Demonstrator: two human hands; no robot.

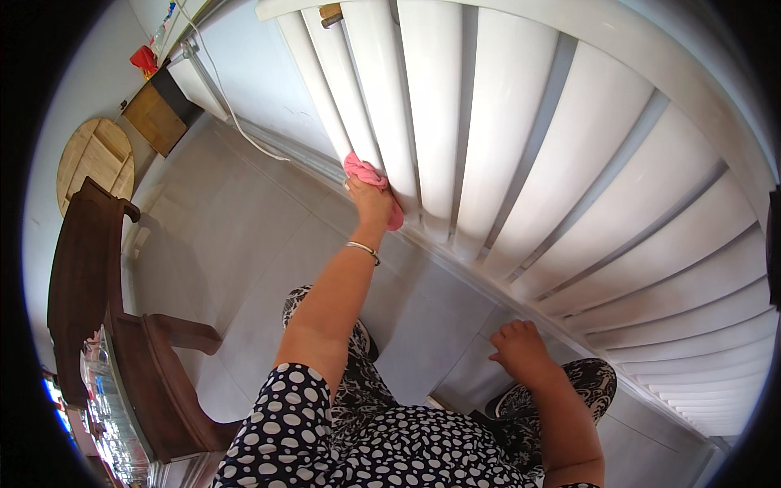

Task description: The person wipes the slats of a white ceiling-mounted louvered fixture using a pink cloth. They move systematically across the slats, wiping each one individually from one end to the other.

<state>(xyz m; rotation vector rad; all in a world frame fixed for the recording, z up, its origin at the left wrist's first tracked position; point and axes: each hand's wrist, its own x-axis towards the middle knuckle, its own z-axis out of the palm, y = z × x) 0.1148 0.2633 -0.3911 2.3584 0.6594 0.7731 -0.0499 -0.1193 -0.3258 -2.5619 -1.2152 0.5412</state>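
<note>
My left hand reaches forward and is closed on a pink cloth. It presses the cloth to the lower part of a white upright slat near the left end of a large slatted panel. Part of the cloth shows below the fingers, against the foot of the slats. My right hand hangs in front of the panel's bottom rail, above my knee. Its fingers are loosely bent, with the thumb standing apart, and nothing shows in it. The palm is hidden.
Dark wooden furniture with a curved leg stands at my left, glassware on it. Grey tiles cover the floor. A white cable runs along the wall. A round wooden board leans at the far left, near a wooden box.
</note>
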